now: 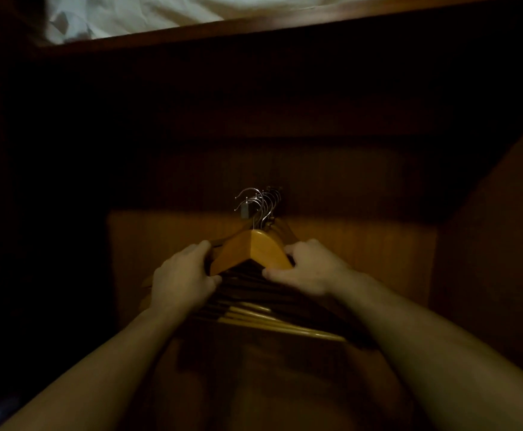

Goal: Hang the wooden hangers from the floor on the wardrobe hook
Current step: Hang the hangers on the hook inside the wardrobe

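Seven hangers [254, 250], perhaps; left hand [182, 284], right hand [311, 267].

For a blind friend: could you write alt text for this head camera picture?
The left hand and right hand grip a bunch of wooden hangers from either side, their metal hooks bunched at the wardrobe hook. Dark wood panels surround them; white cloth shows above.

Dim home wardrobe interior, dark wooden wardrobe panels [362, 244] all round, wooden hangers [254, 248] bunched on metal hook [245, 210], crumpled white cloth [136, 14] at 11 o'clock.
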Tool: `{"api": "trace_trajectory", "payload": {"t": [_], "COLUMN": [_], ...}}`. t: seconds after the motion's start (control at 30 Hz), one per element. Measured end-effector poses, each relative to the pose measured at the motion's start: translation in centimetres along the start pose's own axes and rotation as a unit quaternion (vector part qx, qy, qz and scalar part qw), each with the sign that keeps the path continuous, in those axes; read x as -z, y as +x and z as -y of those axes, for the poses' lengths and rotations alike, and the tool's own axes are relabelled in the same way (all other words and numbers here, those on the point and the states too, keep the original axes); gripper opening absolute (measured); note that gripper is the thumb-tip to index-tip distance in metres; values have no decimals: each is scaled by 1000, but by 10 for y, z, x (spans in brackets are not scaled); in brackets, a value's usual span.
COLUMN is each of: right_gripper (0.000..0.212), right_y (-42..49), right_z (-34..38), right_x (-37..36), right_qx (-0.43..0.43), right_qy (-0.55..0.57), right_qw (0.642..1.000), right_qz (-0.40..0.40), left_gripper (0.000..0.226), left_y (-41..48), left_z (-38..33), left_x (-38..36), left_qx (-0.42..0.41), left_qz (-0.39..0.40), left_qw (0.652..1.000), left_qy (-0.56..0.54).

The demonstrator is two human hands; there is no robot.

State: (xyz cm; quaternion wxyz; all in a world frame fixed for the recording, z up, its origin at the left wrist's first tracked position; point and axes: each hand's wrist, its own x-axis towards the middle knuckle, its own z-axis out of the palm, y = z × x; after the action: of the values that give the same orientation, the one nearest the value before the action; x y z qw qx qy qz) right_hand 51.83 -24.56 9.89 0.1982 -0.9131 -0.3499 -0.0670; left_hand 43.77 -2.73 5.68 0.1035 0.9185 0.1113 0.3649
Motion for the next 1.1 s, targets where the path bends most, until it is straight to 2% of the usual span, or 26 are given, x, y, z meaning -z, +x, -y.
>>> {"api": "trace_trajectory", "payload": {"t": [0.07, 0.13, 0.37, 0.6, 0.83, 1.1], "right_gripper": [54, 57, 71, 67, 53, 52], "right_y": [-2, -3, -12, -22, -21, -15], "right_z": [0, -1, -2, 3, 7, 8], "right_x": [2, 1, -11, -16, -13, -10], "right_qx": [6, 11, 6, 5, -9, -19], "right_qy": [-76, -104, -100, -80, -89, -81], "right_qw": [997, 994, 995, 996, 993, 994], "right_qz": [-11, -19, -25, -36, -79, -72], "left_gripper": [39, 39, 33, 31, 33, 51], "left_y": [-1, -3, -14, -16, -8, 1], "left_z": [1, 2, 6, 8, 9, 9], "left_x": [1, 1, -5, -7, 0, 5], "left_qx": [-6, -10, 5, 7, -14, -28], "left_qz": [0, 2, 34, 40, -2, 27], "left_qw": [1000, 1000, 999, 999, 1000, 999], "left_qy": [5, 8, 10, -8, -6, -3]}}
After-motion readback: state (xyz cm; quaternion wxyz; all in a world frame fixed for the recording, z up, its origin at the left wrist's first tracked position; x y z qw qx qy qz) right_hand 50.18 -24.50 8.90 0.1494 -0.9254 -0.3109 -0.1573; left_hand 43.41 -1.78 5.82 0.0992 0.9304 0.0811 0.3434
